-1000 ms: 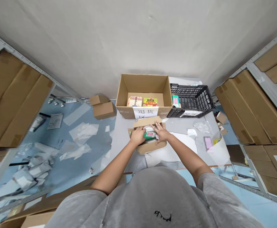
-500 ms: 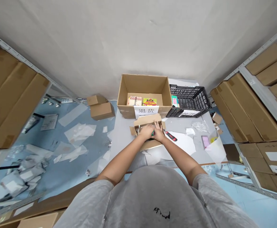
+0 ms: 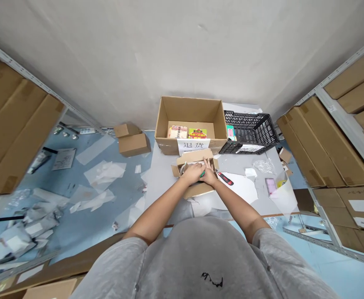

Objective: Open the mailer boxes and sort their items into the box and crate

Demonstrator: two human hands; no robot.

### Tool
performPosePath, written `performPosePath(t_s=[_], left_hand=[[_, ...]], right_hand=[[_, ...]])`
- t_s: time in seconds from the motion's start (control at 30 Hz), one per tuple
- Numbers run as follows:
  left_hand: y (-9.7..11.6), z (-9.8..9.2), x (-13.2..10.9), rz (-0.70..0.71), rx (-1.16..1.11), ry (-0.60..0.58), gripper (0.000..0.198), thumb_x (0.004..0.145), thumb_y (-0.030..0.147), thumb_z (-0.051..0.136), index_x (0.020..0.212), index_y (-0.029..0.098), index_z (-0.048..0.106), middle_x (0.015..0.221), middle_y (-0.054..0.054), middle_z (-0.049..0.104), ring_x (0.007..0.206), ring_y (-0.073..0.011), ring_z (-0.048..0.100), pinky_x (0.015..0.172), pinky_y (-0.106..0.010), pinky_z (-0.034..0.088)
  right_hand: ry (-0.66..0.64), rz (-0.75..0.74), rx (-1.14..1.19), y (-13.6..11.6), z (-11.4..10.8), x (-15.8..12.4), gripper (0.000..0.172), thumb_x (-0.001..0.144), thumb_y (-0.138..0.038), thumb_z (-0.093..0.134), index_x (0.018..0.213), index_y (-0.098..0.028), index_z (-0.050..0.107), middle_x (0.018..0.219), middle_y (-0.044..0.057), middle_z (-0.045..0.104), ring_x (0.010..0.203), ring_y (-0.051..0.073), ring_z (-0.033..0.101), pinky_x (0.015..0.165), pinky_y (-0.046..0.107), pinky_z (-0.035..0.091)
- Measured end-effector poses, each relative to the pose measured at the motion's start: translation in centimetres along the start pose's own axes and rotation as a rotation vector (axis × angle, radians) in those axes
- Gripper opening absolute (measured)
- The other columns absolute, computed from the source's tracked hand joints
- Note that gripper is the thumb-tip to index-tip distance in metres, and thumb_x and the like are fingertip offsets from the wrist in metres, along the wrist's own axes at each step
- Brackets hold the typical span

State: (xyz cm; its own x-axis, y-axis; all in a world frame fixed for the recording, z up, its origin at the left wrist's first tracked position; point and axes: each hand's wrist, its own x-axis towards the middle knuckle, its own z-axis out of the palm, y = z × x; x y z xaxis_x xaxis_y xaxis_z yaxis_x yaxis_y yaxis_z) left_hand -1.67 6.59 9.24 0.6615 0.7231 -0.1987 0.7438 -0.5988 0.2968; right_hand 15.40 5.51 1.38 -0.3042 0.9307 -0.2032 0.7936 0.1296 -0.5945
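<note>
A small open cardboard box (image 3: 197,190) sits on the grey table (image 3: 163,174) in front of me. Both hands are inside it, pressed together over a green packet (image 3: 202,174) of which only a sliver shows. My left hand (image 3: 192,172) lies with its fingers curled over the box's contents. My right hand (image 3: 209,172) rests beside it, fingers stretched toward the far flap. What else lies in the box is hidden by the hands.
A large open carton (image 3: 190,123) with colourful packs and a paper label stands behind. A black plastic crate (image 3: 249,131) is to its right. A red-handled cutter (image 3: 225,178) lies on white paper. Paper scraps litter the blue floor (image 3: 85,207); shelves of cartons flank both sides.
The hands have drawn together over the green packet, which showed more clearly a second ago. Since half a second ago almost nothing has moved.
</note>
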Motion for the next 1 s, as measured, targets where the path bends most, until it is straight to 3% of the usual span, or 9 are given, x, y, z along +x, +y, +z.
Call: performPosePath(t_s=[0.13, 0.23, 0.37, 0.43, 0.5, 0.57, 0.63, 0.8, 1.0], left_hand=[[-0.2, -0.7, -0.3, -0.002, -0.031, 0.045, 0.044, 0.094, 0.013, 0.067, 0.138, 0.018, 0.061, 0.139, -0.018, 0.067, 0.135, -0.0319, 0.061, 0.115, -0.044, 0.05], [-0.5, -1.4, -1.6, -0.029, -0.043, 0.145, 0.059, 0.096, 0.02, 0.072, 0.152, 0.025, 0.055, 0.161, -0.017, 0.054, 0.152, -0.0345, 0.049, 0.124, -0.051, 0.043], [-0.4, -0.9, -4.0, -0.346, -0.068, 0.386, 0.074, 0.103, 0.041, 0.069, 0.168, 0.025, 0.038, 0.175, -0.02, 0.036, 0.164, -0.0419, 0.03, 0.13, -0.059, 0.035], [-0.1, 0.4, -4.6, -0.507, -0.148, 0.441, 0.08, 0.105, 0.049, 0.065, 0.171, 0.022, 0.03, 0.173, -0.023, 0.036, 0.161, -0.0416, 0.036, 0.126, -0.056, 0.041], [0.5, 2.0, -4.5, -0.548, -0.313, 0.444, 0.082, 0.104, 0.051, 0.066, 0.171, 0.022, 0.028, 0.167, -0.023, 0.045, 0.151, -0.0366, 0.051, 0.119, -0.05, 0.05], [1.0, 3.5, -3.7, -0.533, -0.521, 0.454, 0.083, 0.099, 0.051, 0.076, 0.166, 0.023, 0.036, 0.156, -0.02, 0.058, 0.139, -0.0324, 0.063, 0.111, -0.045, 0.055], [1.5, 4.3, -2.7, -0.553, -0.667, 0.5, 0.084, 0.087, 0.05, 0.089, 0.155, 0.023, 0.049, 0.146, -0.018, 0.067, 0.134, -0.0347, 0.067, 0.109, -0.045, 0.056], [2.0, 3.5, -0.9, -0.677, -0.792, 0.565, 0.08, 0.072, 0.045, 0.099, 0.138, 0.023, 0.06, 0.13, -0.017, 0.077, 0.122, -0.0396, 0.074, 0.1, -0.047, 0.058], [0.6, 2.8, -0.9, -0.586, -0.906, 0.713, 0.068, 0.066, 0.04, 0.101, 0.122, 0.025, 0.066, 0.115, -0.011, 0.08, 0.112, -0.0354, 0.076, 0.101, -0.046, 0.058]], right_hand=[[0.028, -0.004, 0.009, 0.3, -0.4, 0.1, 0.091, 0.081, -0.048, 0.084, 0.164, -0.023, 0.056, 0.187, 0.014, 0.012, 0.173, 0.043, 0.005, 0.134, 0.069, 0.015], [0.054, 0.007, -0.019, 0.5, -0.8, -0.1, 0.087, 0.086, -0.051, 0.079, 0.165, -0.024, 0.055, 0.185, 0.012, 0.021, 0.173, 0.039, 0.008, 0.135, 0.065, 0.018], [0.129, -0.003, -0.059, 0.5, -1.1, -0.7, 0.081, 0.088, -0.059, 0.078, 0.156, -0.019, 0.063, 0.184, 0.012, 0.025, 0.171, 0.037, 0.016, 0.136, 0.054, 0.025], [0.18, 0.007, -0.054, 0.3, -1.1, -1.0, 0.08, 0.088, -0.059, 0.078, 0.156, -0.019, 0.063, 0.18, 0.014, 0.031, 0.167, 0.037, 0.025, 0.134, 0.05, 0.029], [0.229, 0.031, -0.036, -0.1, -1.1, -1.4, 0.077, 0.089, -0.056, 0.076, 0.156, -0.019, 0.063, 0.175, 0.015, 0.039, 0.162, 0.037, 0.034, 0.132, 0.049, 0.033], [0.289, 0.028, 0.003, -0.6, -1.0, -1.6, 0.07, 0.089, -0.052, 0.076, 0.151, -0.021, 0.066, 0.168, 0.015, 0.047, 0.155, 0.038, 0.04, 0.128, 0.048, 0.036], [0.358, -0.006, 0.067, -1.0, -0.9, -1.7, 0.064, 0.087, -0.048, 0.079, 0.144, -0.021, 0.071, 0.159, 0.015, 0.055, 0.149, 0.038, 0.046, 0.125, 0.049, 0.038], [0.43, -0.037, 0.203, -1.3, -1.2, -1.7, 0.068, 0.083, -0.042, 0.08, 0.146, -0.019, 0.066, 0.147, 0.016, 0.064, 0.138, 0.037, 0.055, 0.12, 0.049, 0.042], [0.39, -0.105, 0.3, -0.6, -2.8, -2.1, 0.091, 0.08, -0.048, 0.087, 0.16, -0.02, 0.053, 0.157, 0.018, 0.057, 0.147, 0.037, 0.052, 0.125, 0.052, 0.039]])
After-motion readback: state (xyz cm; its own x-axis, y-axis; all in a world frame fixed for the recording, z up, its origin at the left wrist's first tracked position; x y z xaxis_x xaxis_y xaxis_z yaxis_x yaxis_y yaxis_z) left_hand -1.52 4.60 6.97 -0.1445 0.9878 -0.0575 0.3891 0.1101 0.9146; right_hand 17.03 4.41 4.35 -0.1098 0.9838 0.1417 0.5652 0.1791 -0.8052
